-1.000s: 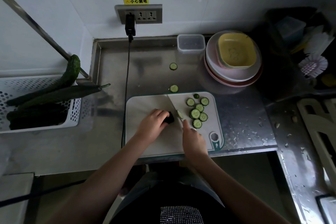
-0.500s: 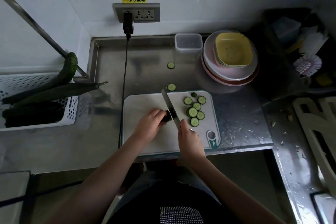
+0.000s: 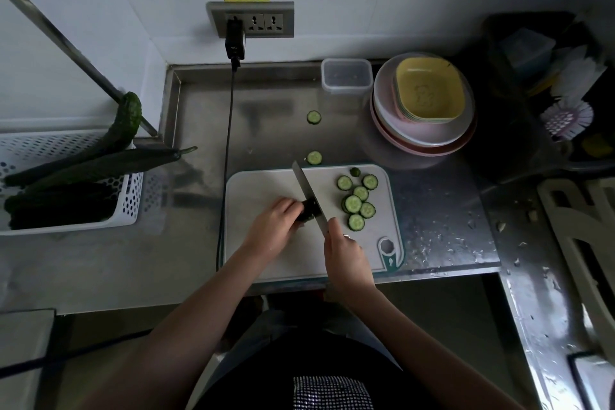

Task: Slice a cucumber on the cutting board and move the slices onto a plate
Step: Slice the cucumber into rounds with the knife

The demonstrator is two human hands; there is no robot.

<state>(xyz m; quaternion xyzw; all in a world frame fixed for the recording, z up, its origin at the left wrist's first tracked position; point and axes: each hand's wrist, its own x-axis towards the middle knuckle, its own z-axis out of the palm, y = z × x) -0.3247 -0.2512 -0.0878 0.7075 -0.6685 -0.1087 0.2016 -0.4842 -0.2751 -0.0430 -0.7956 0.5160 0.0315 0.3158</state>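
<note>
A white cutting board (image 3: 263,186) lies on the steel counter. My left hand (image 3: 274,226) pins a short dark cucumber stub (image 3: 308,210) to it. My right hand (image 3: 346,255) grips a knife (image 3: 306,191) whose blade stands against the stub's right end, tip pointing away from me. Several cucumber slices (image 3: 357,201) lie on the board's right half. Two stray slices rest on the counter beyond the board, one (image 3: 314,157) near its edge and one (image 3: 313,117) farther back. A stack of plates (image 3: 392,130) topped by yellow square dishes (image 3: 429,90) stands at the back right.
A white basket (image 3: 131,206) at the left holds several whole cucumbers (image 3: 100,163). A black cable (image 3: 226,156) runs from the wall socket down past the board's left edge. A clear lidded box (image 3: 346,75) sits behind the board. A dish rack with brushes (image 3: 565,116) fills the right.
One second ago the knife lay tilted flat, pushing a slice away; it then came upright against the stub. Since half a second ago, almost nothing has moved.
</note>
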